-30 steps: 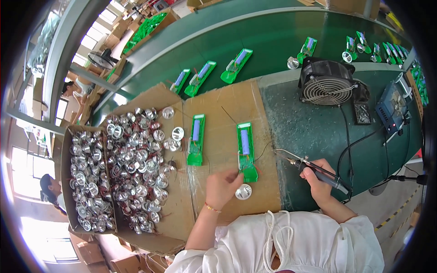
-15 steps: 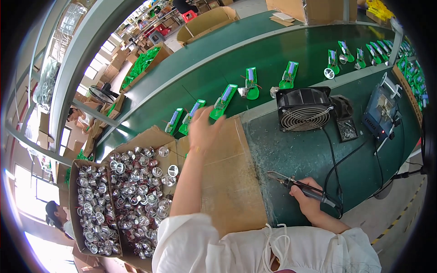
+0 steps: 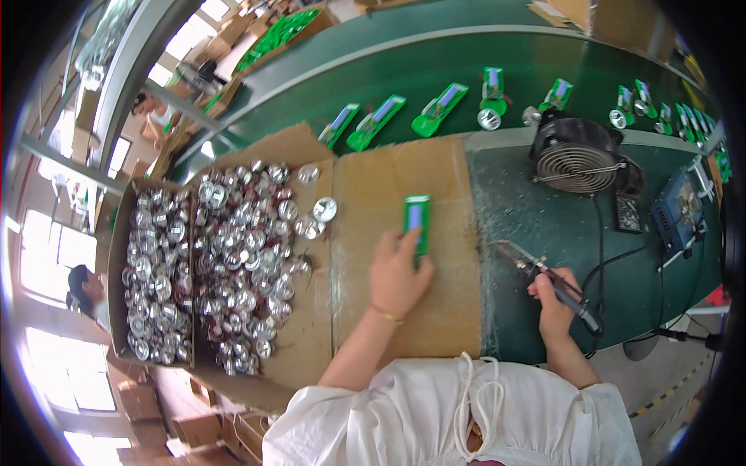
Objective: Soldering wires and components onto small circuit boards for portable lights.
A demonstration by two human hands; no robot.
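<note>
My left hand (image 3: 398, 276) is over the cardboard sheet in front of me, its thumb and fingers closed round the lower part of a green flashlight housing (image 3: 417, 206) with a blue cell in it. The fingers hide the housing's near end. My right hand (image 3: 553, 299) grips the black handle of a soldering iron (image 3: 575, 299), whose bare metal tip points up and left above the green bench. To the left of my left hand, an open carton holds several shiny reflector cups (image 3: 249, 256) with red wires.
Several more green housings (image 3: 440, 109) lie along the green conveyor (image 3: 311, 93) beyond the bench. A black fan (image 3: 579, 159), a small dark tray (image 3: 628, 210) and a blue soldering station (image 3: 676, 208) stand at the right. The iron's cable loops beside my right hand.
My left hand has come back from the conveyor's edge to the cardboard and now shows a green housing in its fingers. The right hand keeps the soldering iron. The whole view has shifted.
</note>
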